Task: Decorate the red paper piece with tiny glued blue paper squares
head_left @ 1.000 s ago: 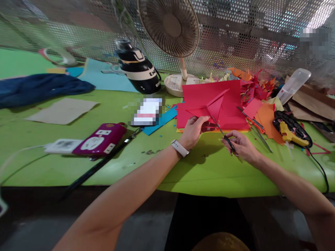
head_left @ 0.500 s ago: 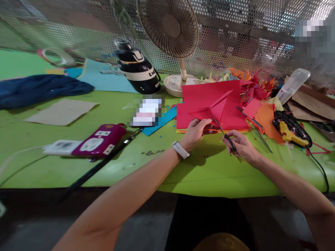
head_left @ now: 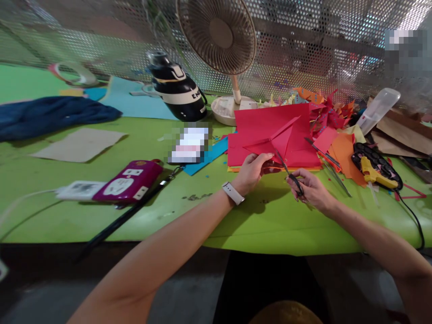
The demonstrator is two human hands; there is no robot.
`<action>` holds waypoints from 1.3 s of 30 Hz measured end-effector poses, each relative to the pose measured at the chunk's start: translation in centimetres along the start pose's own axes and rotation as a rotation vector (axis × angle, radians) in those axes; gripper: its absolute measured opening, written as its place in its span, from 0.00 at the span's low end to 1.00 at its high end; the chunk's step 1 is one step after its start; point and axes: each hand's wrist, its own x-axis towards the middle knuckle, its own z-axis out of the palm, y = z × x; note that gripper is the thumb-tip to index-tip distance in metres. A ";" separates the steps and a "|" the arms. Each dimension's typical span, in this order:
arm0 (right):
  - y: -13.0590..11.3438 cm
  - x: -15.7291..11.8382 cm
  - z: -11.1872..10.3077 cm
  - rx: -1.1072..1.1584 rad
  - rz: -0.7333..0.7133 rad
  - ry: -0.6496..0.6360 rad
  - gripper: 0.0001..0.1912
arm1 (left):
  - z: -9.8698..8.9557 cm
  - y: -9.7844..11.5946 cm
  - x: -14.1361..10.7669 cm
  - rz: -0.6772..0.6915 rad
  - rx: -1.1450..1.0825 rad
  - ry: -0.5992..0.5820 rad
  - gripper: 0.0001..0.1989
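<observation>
My left hand (head_left: 254, 170), with a pale watch band at its wrist, pinches the lower end of a folded red paper piece (head_left: 282, 137). The piece spreads into pointed flaps above my fingers. My right hand (head_left: 308, 188) is closed round the black handles of a pair of scissors (head_left: 294, 182). Their blades point up and left, at the edge of the folded piece near my left fingers; whether the blades are parted I cannot tell. Behind both hands lie red paper sheets (head_left: 246, 121), with yellow and orange edges showing underneath.
A yellow glue gun (head_left: 378, 175), tweezers (head_left: 339, 180) and a clear bottle (head_left: 378, 110) lie right. Colourful paper scraps (head_left: 332, 108) are heaped behind. Left are a phone (head_left: 189, 144), power bank (head_left: 130, 182), flask (head_left: 180, 90) and blue cloth (head_left: 54, 114). A fan (head_left: 221, 33) stands at the back.
Hardly anything differs. My right hand and the scissors have shifted very slightly; my left hand and the folded red paper stay in place.
</observation>
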 end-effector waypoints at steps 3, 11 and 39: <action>0.0 0.0 0.1 0.000 0.005 0.013 0.21 | 0.1 0.0 -0.1 -0.015 -0.015 0.001 0.09; 0.1 0.0 0.1 -0.029 -0.029 -0.001 0.20 | 0.3 -0.1 -0.3 -0.029 -0.039 0.022 0.10; 0.1 0.1 0.2 -0.022 -0.033 0.016 0.20 | 0.7 -0.2 -0.9 -0.019 0.053 -0.049 0.11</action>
